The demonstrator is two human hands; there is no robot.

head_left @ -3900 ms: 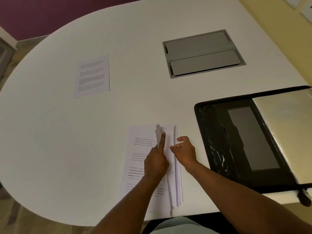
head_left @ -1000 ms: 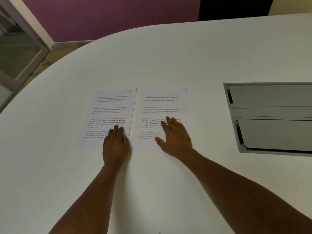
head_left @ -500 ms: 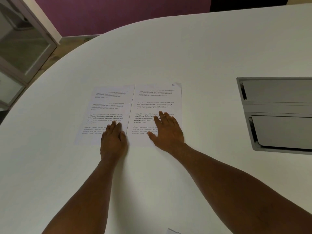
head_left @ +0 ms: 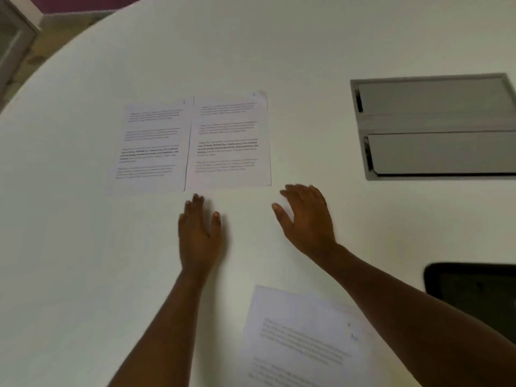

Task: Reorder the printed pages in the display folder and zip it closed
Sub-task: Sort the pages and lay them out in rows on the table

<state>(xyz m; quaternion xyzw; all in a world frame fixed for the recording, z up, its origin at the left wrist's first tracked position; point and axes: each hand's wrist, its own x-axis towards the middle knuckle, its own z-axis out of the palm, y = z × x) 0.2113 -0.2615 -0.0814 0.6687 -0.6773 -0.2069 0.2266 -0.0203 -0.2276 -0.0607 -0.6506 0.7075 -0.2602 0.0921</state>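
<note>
both hands over the white table [head_left: 307, 46], palms down, empty. left hand [head_left: 198, 233] flat, fingers together and pointing at the far edge, thumb out to the right, tips just short of the near edge of the pages; cannot tell if it touches the table. right hand [head_left: 307, 219] slightly cupped, fingers loosely spread and bent, thumb splayed left, just off the near right corner of the right page; holding nothing. both forearms bare, coming in from the near edge, the right one crossing over the stack.

two printed pages lie flat side by side toward the table's middle left: left page [head_left: 150, 146] and right page [head_left: 230, 141], long edges touching or slightly overlapped, cannot tell which. each has several text blocks with one bold paragraph; text too blurred to read. small mark at each top right corner, unreadable.

stack [head_left: 301, 339] of more pages sits at the near edge, rotated, partly under the right forearm. folder [head_left: 474, 286], black, at the right edge, only a rounded corner in view, zip state not visible. grey hatch [head_left: 435, 127] set in the table, far right.
</note>
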